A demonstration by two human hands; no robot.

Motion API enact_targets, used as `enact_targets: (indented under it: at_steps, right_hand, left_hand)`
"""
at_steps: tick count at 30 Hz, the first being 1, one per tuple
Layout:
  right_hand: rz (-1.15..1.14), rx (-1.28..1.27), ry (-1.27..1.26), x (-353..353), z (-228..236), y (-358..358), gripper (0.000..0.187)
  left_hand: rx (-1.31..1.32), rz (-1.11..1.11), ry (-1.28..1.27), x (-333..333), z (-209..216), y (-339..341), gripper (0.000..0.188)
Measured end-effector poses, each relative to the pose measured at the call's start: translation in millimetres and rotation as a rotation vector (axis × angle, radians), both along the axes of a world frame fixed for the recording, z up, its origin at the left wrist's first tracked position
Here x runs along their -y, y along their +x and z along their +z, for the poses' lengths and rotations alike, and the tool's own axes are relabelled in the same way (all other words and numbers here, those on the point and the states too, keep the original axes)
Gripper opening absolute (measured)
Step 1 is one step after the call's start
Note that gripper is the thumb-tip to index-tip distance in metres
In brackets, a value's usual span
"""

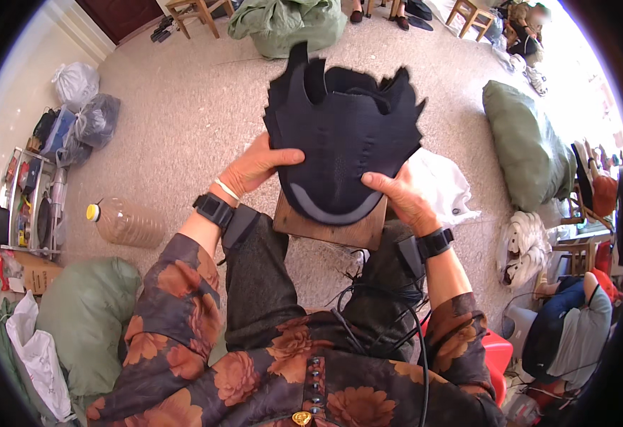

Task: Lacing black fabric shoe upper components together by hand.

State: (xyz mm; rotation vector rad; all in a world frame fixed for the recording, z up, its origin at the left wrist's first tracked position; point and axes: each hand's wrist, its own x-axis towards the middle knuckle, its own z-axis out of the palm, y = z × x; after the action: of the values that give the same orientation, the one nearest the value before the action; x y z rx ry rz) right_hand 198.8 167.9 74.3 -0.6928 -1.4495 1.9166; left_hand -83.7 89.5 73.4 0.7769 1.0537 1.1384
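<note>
A stack of black cut fabric pieces (340,149) is held up before me, shaped like flat shoe uppers. Its upper edge is jagged with pointed tabs, and a grey curved band runs along the rounded lower edge. My left hand (258,165) grips the left side, thumb on the front face and fingers behind. On the right side my right hand (404,196) does the same, its thumb pressed near the lower right. The fingers behind the pieces are hidden. Below the stack, between my knees, stands a small wooden stool (329,233), partly covered by the pieces.
A white plastic bag (443,186) lies on the floor beyond my right hand. Large green sacks (528,142) stand right, far ahead and near left. A clear plastic jug (130,222) lies left, near a shelf (34,199). Black cables (375,288) cross my lap. People sit farther off.
</note>
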Motion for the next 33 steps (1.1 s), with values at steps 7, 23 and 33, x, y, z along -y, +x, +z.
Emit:
enact_targets:
  at_steps: [7, 23, 33]
  right_hand:
    - [0.170, 0.643, 0.514, -23.1, 14.4, 26.9, 0.056]
    - [-0.149, 0.122, 0.202, -10.2, 0.2, 10.5, 0.066]
    - [-0.148, 0.159, -0.471, -10.2, -65.0, -0.5, 0.068]
  left_hand:
    - [-0.708, -0.153, 0.335, 4.4, 48.6, -24.9, 0.075]
    - [-0.237, -0.084, 0.265, -22.7, 18.0, 4.0, 0.072]
    - [-0.054, -0.041, -0.197, -35.0, -41.1, 5.4, 0.077]
